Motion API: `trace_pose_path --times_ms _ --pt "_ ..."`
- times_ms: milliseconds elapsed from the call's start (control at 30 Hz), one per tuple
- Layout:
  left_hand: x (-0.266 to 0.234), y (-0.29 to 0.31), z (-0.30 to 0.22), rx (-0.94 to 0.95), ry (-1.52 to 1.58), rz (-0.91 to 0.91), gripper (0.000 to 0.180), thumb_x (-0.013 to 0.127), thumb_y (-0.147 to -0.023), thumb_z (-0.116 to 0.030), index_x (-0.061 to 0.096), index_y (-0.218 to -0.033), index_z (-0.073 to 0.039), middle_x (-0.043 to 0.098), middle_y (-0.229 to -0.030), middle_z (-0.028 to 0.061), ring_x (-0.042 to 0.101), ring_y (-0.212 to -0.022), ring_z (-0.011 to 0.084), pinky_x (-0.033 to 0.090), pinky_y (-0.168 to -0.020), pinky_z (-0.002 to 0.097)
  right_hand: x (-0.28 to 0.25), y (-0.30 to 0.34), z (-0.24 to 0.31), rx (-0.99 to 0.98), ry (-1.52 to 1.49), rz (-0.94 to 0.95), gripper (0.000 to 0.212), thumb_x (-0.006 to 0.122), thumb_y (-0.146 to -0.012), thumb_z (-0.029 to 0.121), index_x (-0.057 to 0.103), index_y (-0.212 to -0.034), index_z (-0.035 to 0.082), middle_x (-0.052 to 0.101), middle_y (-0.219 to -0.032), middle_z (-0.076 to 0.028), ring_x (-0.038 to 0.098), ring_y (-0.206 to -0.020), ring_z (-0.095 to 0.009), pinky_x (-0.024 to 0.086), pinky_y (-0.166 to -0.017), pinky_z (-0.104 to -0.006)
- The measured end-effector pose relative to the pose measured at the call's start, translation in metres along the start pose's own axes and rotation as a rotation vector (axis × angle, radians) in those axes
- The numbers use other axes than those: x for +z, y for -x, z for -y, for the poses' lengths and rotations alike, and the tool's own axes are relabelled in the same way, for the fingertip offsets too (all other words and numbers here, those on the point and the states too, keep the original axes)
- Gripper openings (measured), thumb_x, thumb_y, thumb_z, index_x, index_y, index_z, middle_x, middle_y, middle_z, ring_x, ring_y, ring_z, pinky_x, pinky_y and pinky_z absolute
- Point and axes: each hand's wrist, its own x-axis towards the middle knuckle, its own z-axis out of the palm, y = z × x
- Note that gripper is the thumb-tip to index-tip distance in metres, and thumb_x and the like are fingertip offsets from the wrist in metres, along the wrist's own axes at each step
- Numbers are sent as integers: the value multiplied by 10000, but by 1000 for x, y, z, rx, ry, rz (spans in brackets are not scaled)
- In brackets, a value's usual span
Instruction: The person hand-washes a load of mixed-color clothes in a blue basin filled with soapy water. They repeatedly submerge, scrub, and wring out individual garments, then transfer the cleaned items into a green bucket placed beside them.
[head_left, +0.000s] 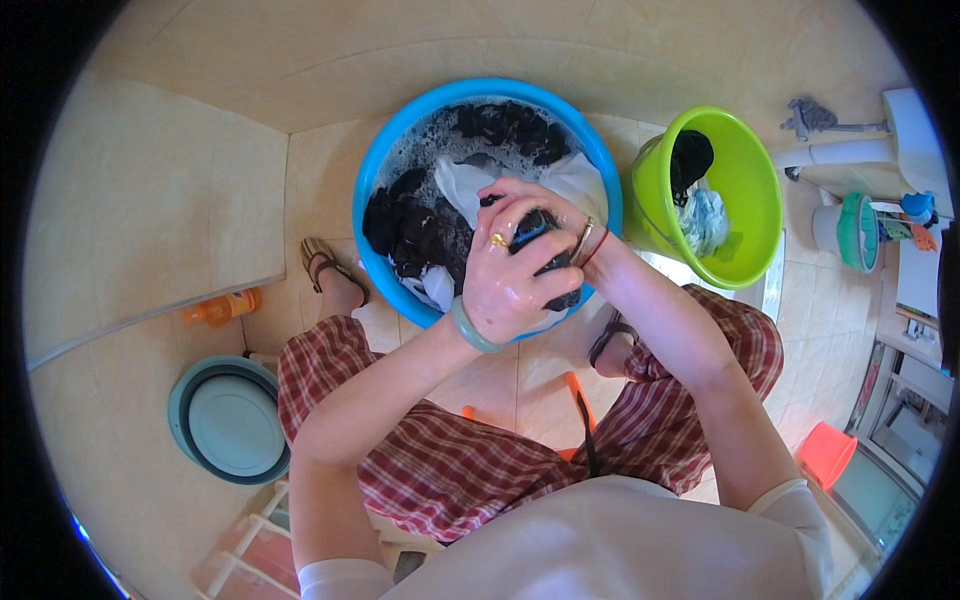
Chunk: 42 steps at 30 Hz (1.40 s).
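Note:
Both my hands are closed round a bunched black wet garment (533, 226) with a bit of blue on it, held above a round blue basin (488, 88). My left hand (493, 285), with a ring and a pale green bangle at its wrist, wraps it from the near side. From the far right, my right hand (560, 208) grips the same bundle, partly covered by the left. Skin and cloth look wet. Foamy water (430, 140) fills the basin, with black clothes (412, 235) and a white cloth (458, 185) soaking in it.
Right of the basin, a lime-green bucket (748, 185) contains a black cloth (690, 158) and a pale blue one (705, 222). Teal basins (235, 425) and an orange bottle (222, 307) are at left. A coral-coloured bin (827, 454) stands far right. Tiled walls border the basin's far side.

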Motion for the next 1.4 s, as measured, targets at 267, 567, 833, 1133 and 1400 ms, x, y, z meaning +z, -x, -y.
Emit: trace_pose_path --times_ms 267,567,833,1133,1400 --pt "9 16 -9 191 -74 120 100 595 -585 -229 571 -674 -189 562 -864 -17 541 -985 260 413 -933 471 9 -8 12 227 132 -33 323 582 -873 308 627 -997 13 633 -939 -70 602 -847 -142 492 -794 -268" --pt "28 38 -1 334 -115 243 46 569 -661 -249 577 -681 -208 532 -853 -16 545 -992 231 376 -984 458 11 -25 1 323 539 -131 233 621 -771 221 657 -768 -9 664 -791 -71 582 -751 -112 469 -672 -256" --pt "44 30 53 -674 479 -133 170 699 -753 -179 639 -905 -130 620 -980 34 580 -974 254 428 -926 424 -43 0 -35 223 -502 -483 322 560 -940 329 588 -1050 28 664 -974 -100 654 -853 -221 542 -821 -391" --pt "33 73 74 -1802 1599 -195 489 456 -915 -542 557 -1265 -214 591 -1251 9 521 -1189 221 354 -1001 475 -20 34 -15 266 -249 -519 532 621 -884 408 472 -1301 113 425 -1381 -74 354 -1310 -271 428 -925 -618" --pt "46 83 72 -1525 2021 -301 549 375 -965 -497 488 -1336 -108 543 -1321 74 531 -1198 242 410 -1028 412 -13 35 -29 184 -579 -561 475 653 -851 314 496 -1266 145 506 -1295 -27 471 -1208 -244 393 -960 -551"
